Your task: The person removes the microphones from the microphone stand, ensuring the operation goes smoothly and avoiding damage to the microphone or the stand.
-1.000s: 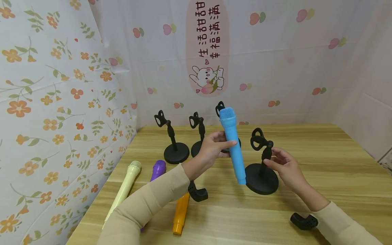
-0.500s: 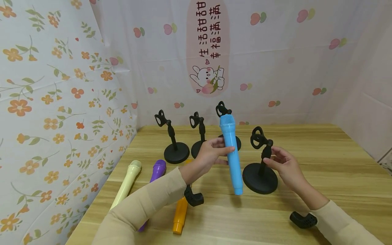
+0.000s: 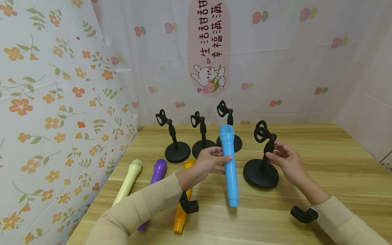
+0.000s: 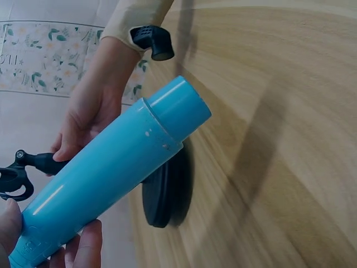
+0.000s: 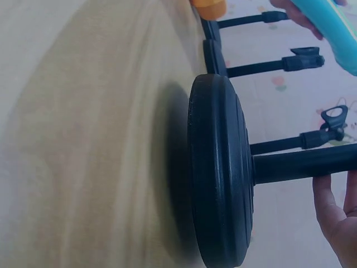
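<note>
My left hand (image 3: 207, 166) grips a blue toy microphone (image 3: 229, 163) by its body, the mesh head up and the tail end tilted toward me. In the left wrist view the tail of the blue microphone (image 4: 128, 139) crosses in front of the stand. My right hand (image 3: 288, 165) pinches the pole of a black microphone stand (image 3: 261, 176) just below its clip. Its round base (image 5: 217, 173) is close over the table, with a dark shadow beside it in the right wrist view. The stand's clip (image 3: 261, 132) holds nothing.
Three more black stands (image 3: 177, 152) stand in a row at the back. Yellow (image 3: 125, 185), purple (image 3: 158, 172) and orange (image 3: 180, 217) microphones lie at the left of the wooden table (image 3: 321, 163), partly under my left arm. A patterned cloth (image 3: 165, 68) hangs behind.
My left hand has brought the blue microphone down and toward me, turning it more upright in view. The stand in my right hand has shifted slightly up and tilted.
</note>
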A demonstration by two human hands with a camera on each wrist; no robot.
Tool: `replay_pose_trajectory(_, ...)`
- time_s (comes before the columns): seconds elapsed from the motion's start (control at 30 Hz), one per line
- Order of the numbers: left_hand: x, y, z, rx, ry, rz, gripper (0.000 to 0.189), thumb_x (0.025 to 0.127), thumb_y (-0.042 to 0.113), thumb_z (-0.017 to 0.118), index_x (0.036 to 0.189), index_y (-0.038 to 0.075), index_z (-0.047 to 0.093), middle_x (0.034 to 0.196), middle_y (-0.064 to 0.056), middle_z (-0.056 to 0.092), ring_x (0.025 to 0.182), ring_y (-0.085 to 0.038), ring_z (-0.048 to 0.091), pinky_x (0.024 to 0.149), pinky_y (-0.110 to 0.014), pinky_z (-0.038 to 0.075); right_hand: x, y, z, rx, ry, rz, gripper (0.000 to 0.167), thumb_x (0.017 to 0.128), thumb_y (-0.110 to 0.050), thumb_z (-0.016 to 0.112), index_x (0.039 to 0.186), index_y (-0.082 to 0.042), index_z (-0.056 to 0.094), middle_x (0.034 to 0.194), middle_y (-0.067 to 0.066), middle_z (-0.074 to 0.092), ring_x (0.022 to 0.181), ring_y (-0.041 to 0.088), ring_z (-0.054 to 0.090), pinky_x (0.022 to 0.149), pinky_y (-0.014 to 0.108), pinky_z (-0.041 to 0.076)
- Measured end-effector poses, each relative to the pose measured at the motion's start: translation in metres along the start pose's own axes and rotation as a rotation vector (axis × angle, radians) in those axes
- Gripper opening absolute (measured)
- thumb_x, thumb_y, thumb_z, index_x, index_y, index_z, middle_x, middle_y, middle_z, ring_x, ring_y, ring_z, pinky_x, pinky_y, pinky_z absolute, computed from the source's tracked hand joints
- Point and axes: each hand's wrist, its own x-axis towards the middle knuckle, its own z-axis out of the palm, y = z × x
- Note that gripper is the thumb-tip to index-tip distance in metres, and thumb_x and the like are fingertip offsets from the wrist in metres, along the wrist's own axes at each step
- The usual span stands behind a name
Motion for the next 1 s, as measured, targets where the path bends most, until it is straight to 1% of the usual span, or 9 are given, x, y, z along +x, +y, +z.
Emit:
replay_pose_trajectory(0.27, -0.006, -0.010, -0.002, 0.024, -0.014, -0.049, 0.045, 0.083, 0.015, 0.078, 0.122, 0.001, 0.061, 0.104, -0.011, 0.066, 0.083, -0.024, 0.068, 0.065, -0.043, 0.058, 0.012, -0.007, -0.001, 0.028, 0.008, -0.021, 0.032, 0.091, 0.006, 0.064, 0.114, -0.016, 0.064, 0.099, -0.004, 0.065, 0.087, 0.007, 0.065, 0.075, 0.027, 0.055)
replay_pose_trajectory(0.43, -0.010, -0.016, -0.003, 0.053, -0.019, -0.076, 0.044, 0.084, 0.016, 0.078, 0.122, 0.001, 0.061, 0.103, -0.010, 0.066, 0.083, -0.023, 0.067, 0.066, -0.042, 0.059, 0.020, -0.011, -0.002, 0.029, 0.035, -0.006, 0.034, 0.090, 0.003, 0.065, 0.116, -0.018, 0.063, 0.100, -0.002, 0.062, 0.088, 0.007, 0.065, 0.076, 0.026, 0.055)
replay_pose_trajectory(0.73, -0.014, -0.028, -0.005, 0.103, -0.027, -0.133, 0.045, 0.085, 0.018, 0.077, 0.123, 0.002, 0.061, 0.101, -0.009, 0.066, 0.083, -0.022, 0.067, 0.066, -0.040, 0.059, 0.036, -0.014, -0.005, 0.047, 0.065, 0.014, 0.031, 0.090, 0.000, 0.067, 0.116, -0.016, 0.060, 0.103, 0.000, 0.059, 0.088, 0.008, 0.065, 0.076, 0.024, 0.055)
replay_pose_trajectory(1.0, -0.020, -0.036, -0.005, 0.121, -0.035, -0.147, 0.040, 0.085, 0.018, 0.077, 0.120, 0.003, 0.062, 0.098, -0.009, 0.066, 0.082, -0.022, 0.067, 0.064, -0.041, 0.059, 0.052, -0.013, -0.011, 0.054, 0.092, 0.023, 0.034, 0.089, -0.002, 0.068, 0.119, -0.015, 0.056, 0.107, 0.003, 0.055, 0.088, 0.008, 0.065, 0.077, 0.025, 0.055)
